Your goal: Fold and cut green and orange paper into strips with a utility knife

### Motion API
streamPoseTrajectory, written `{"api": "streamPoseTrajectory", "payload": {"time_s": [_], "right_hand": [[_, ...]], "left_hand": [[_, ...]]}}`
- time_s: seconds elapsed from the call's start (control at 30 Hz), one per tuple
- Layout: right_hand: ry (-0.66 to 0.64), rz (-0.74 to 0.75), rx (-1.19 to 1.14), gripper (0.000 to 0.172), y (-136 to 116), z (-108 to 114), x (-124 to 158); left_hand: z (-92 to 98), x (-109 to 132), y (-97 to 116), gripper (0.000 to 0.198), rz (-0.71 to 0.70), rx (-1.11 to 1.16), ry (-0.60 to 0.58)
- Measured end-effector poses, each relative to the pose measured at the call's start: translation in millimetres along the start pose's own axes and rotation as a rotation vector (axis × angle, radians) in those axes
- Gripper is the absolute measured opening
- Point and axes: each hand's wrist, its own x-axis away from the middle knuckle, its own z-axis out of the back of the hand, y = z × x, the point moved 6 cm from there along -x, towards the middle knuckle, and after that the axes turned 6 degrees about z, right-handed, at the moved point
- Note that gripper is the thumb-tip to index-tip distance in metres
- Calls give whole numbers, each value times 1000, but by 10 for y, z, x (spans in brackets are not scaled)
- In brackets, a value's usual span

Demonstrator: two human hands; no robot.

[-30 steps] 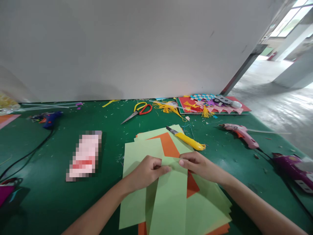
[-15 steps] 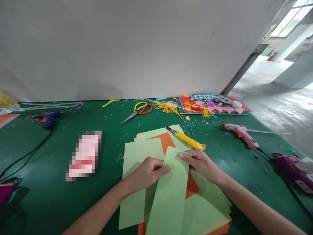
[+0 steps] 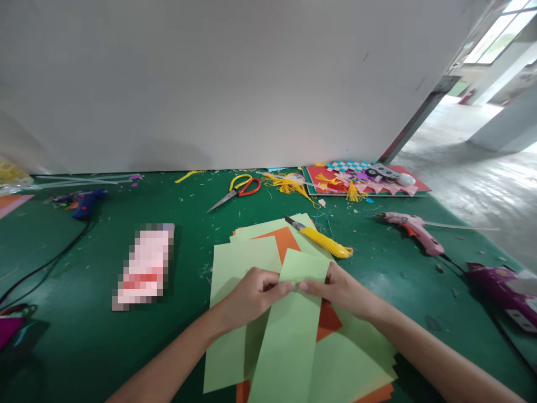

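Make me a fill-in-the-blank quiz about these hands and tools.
The left hand and right hand hold a rectangular, light ____ paper sheet.
The metal-bladed scissors have one yellow loop and one ____ loop.
The pink plastic glue gun lies to the ____ of the yellow-handled craft knife.

Missing words: green; red; right.

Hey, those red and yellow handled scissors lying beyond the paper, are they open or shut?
Shut: the scissors' blades lie together, narrowing to a single point.

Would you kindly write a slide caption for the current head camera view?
Left hand and right hand pinch a pale green paper over green and orange sheets, a yellow cutter beyond.
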Motion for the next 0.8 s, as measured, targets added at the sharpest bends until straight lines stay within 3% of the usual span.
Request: {"api": "streamPoseTrajectory", "payload": {"time_s": [0.4,0.57,0.7,0.8], "right_hand": [[80,55,-10,24,29,27,-13],[118,51,51,30,32,65,-16],[96,-25,203,48,40,90,-6],[71,-90,188,56,61,84,5]], "left_hand": [[-70,1,0,48,10,38,-90],[-29,7,0,48,-6,-7,17],[42,24,21,48,-31,-6,128],[64,28,19,48,-33,-16,154]]}}
